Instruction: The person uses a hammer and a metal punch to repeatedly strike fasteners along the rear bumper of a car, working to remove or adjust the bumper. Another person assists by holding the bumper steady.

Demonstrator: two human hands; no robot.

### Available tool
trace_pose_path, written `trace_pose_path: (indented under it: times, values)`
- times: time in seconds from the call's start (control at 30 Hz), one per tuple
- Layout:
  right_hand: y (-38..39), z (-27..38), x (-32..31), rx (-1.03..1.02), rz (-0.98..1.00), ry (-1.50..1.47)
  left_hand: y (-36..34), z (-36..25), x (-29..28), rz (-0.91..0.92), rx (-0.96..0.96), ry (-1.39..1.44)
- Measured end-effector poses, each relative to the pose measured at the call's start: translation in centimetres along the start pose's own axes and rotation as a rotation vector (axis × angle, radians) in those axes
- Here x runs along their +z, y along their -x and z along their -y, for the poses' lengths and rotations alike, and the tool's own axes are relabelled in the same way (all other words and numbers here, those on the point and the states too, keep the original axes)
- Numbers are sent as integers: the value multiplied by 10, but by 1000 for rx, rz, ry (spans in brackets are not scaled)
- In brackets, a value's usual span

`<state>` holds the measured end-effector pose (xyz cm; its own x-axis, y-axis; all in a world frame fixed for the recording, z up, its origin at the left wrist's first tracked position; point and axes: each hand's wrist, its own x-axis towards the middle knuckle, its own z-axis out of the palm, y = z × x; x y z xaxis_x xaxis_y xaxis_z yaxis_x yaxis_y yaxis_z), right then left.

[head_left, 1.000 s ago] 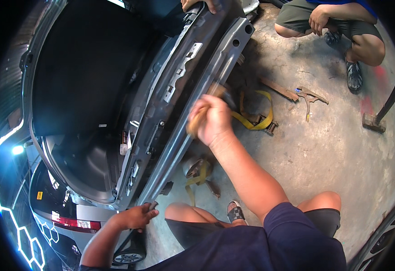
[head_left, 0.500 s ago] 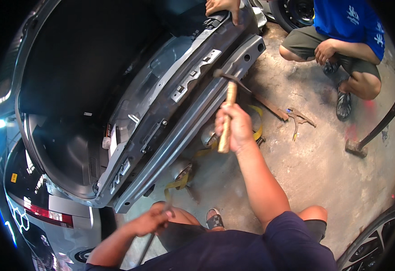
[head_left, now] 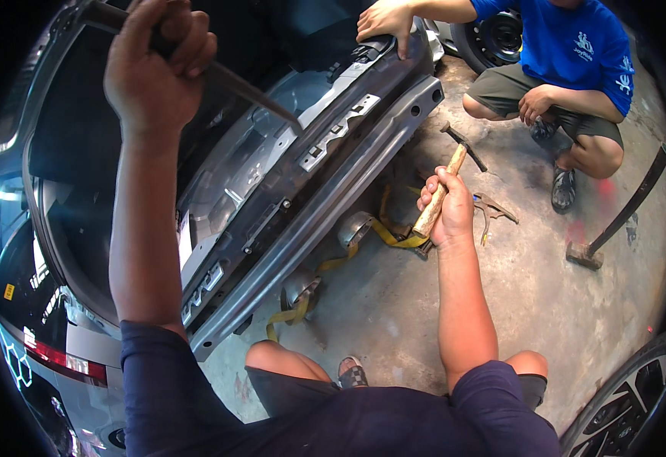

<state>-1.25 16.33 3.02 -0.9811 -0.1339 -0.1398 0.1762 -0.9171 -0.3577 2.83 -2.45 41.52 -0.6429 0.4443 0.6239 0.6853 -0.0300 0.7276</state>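
Note:
My left hand (head_left: 161, 72) is raised at the upper left, closed around a dark metal bar (head_left: 260, 99) that angles down toward the car's rear body panel (head_left: 339, 131); whether the tip touches it I cannot tell. My right hand (head_left: 449, 209) grips the wooden handle of a hammer (head_left: 455, 160), held over the floor right of the long steel bumper beam (head_left: 371, 160). The beam runs diagonally along the rear of the grey car, whose open trunk (head_left: 81, 221) lies behind my left forearm.
A crouching person in blue (head_left: 569, 46) rests a hand (head_left: 386, 23) on the panel's upper corner. A long-handled mallet (head_left: 583, 255), clamp pliers (head_left: 493, 209), yellow strap (head_left: 401, 242) and round metal pieces (head_left: 354, 227) lie on the floor (head_left: 546, 320). Wheels stand at top (head_left: 485, 38) and lower right (head_left: 626, 407).
My left hand and bar have risen from low near my knee to the upper left. My right hand has moved right with the hammer, away from the beam.

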Motion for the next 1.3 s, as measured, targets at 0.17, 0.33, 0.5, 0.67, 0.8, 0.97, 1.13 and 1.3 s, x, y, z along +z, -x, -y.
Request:
trace_pose_path:
  times: [0.17,0.33,0.5,0.67,0.8,0.97,1.13,1.3]
  values:
    - [4,0,-5,5,20,30,-10,16,0,-2,-93,17]
    - [5,0,-4,33,0,55,-16,33,-1,4,-34,-15]
    - [8,-11,3,69,28,48,-24,46,-22,-42,-91,57]
    - [17,-8,13,54,42,133,-32,63,-63,-156,-165,9]
    - [46,-17,50,-181,44,319,-42,77,-90,-147,-240,90]
    - [80,-35,91,-696,178,335,-54,80,-89,-82,-287,72]
    - [23,-113,93,-706,164,551,-66,85,-57,-49,-246,1]
    - [24,-88,87,-518,213,454,-65,92,-49,-38,-238,2]
